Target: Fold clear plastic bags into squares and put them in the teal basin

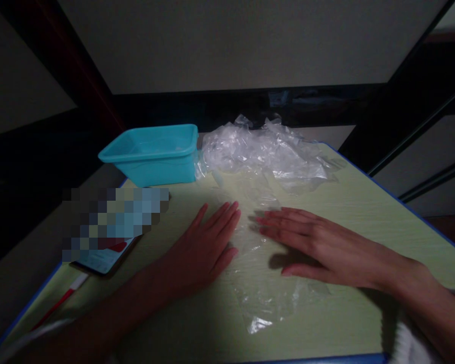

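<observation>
A clear plastic bag (256, 268) lies spread flat on the table, reaching from the near edge back between my hands. My left hand (212, 240) rests palm down at its left side, fingers stretched out and thumb apart. From the right comes my right hand (311, 242), held flat over the bag's right part with a shadow beneath it; its fingers are extended and hold nothing. Behind the hands sits a crumpled heap of clear plastic bags (265, 149).
A turquoise plastic basin (159, 169) stands at the back left, beside the heap. In front of it lies a phone (102, 258), partly pixelated, with a red and white cable (66, 296) near its lower end. Blue edging (409, 207) borders the pale table (364, 318).
</observation>
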Demonstrator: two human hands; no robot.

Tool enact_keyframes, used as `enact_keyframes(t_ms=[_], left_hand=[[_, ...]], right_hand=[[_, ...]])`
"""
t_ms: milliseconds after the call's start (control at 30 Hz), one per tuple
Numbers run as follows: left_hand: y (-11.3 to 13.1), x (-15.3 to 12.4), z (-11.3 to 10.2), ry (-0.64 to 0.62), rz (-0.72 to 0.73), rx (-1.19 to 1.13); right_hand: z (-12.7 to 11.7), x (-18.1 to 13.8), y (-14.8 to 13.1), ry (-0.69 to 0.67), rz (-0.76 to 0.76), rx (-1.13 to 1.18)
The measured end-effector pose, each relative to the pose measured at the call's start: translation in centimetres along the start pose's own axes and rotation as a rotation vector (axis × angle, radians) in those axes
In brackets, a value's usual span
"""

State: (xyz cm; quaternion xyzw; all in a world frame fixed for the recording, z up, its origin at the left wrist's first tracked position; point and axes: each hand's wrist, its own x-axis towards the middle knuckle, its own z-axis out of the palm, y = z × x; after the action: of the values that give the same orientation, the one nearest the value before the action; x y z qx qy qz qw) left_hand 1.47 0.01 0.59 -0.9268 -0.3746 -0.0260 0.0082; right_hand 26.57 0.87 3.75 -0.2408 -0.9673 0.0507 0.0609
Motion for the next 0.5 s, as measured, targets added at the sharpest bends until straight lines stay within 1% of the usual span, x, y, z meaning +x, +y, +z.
enact_keyframes(t_ms=[133,300,400,500], left_hand=[[-0.1,0.1,-0.1,0.0,0.001,0.028],[0.3,0.0,0.0,-0.05,0.002,0.002],[0.3,-0.1,0.0,-0.075,-0.011,-0.009],[0.2,-0.1,0.0,-0.085,-0.015,-0.022]], right_hand=[[-0.5,0.1,-1.0,-0.019,-0.078,0.133],[-0.7,0.0,-1.9,-0.043,-0.11,0.211],[-0.5,-0.1,-2.5,-0.022,-0.167,0.219],[-0.2,-0.1,-3.3,0.031,-0.199,0.215]])
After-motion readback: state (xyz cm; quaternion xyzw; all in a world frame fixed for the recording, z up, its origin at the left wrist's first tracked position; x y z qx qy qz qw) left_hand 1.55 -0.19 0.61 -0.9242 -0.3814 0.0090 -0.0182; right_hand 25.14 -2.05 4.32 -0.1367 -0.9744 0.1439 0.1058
